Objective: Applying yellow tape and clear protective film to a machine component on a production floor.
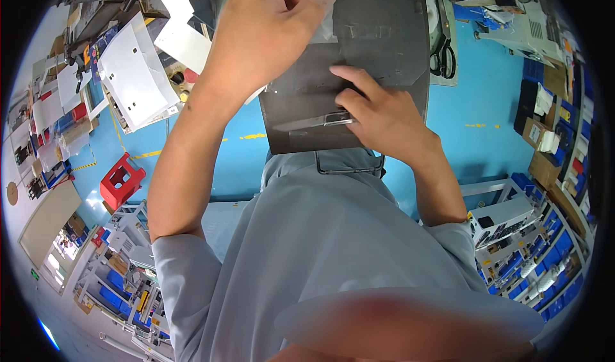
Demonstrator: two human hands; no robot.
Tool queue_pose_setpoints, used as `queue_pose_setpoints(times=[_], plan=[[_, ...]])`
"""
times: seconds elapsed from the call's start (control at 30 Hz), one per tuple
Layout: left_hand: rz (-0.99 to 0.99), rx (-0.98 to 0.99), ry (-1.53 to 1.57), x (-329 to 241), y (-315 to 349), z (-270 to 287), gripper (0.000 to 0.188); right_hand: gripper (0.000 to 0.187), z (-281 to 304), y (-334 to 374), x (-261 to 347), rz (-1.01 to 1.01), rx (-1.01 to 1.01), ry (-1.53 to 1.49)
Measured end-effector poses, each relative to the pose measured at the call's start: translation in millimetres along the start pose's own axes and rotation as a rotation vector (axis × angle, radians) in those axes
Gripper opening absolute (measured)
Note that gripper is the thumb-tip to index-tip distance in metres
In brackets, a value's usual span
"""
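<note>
In front of me is a dark, flat board, its near edge close to my body. My left hand is over its far left part, fingers closed on a thin, translucent piece of film that hangs down toward the surface. Lower on the right, my right hand is wrapped around a knife, whose handle is mostly hidden in the palm. Its slim blade points left, low over the near part of the board. The right index finger stretches forward, away from the knife. Clear strips lie on the board.
Black-handled scissors lie on a pale surface right of the board. White sheets cover a cluttered bench at left. A red stool stands on the blue floor. Loaded shelves line the right side.
</note>
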State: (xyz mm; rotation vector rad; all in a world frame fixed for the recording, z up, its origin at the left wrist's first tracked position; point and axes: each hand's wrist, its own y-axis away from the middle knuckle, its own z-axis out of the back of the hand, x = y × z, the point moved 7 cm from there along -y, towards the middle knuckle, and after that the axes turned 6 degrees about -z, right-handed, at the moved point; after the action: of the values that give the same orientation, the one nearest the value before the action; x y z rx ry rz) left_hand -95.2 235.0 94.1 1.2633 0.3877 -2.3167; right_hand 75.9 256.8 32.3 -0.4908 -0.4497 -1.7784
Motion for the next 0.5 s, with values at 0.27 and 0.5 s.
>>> queue_pose_setpoints(times=[0.27,0.5], plan=[[0.078,-0.030,-0.011,1.4,2.3,4.8,0.034,0.030,23.6,16.6,-36.6,-0.202,-0.193,0.085],[0.034,-0.048,-0.062,-3.7,-0.8,-1.2,0.034,0.033,21.3,7.6,-34.3,-0.215,-0.287,0.178]])
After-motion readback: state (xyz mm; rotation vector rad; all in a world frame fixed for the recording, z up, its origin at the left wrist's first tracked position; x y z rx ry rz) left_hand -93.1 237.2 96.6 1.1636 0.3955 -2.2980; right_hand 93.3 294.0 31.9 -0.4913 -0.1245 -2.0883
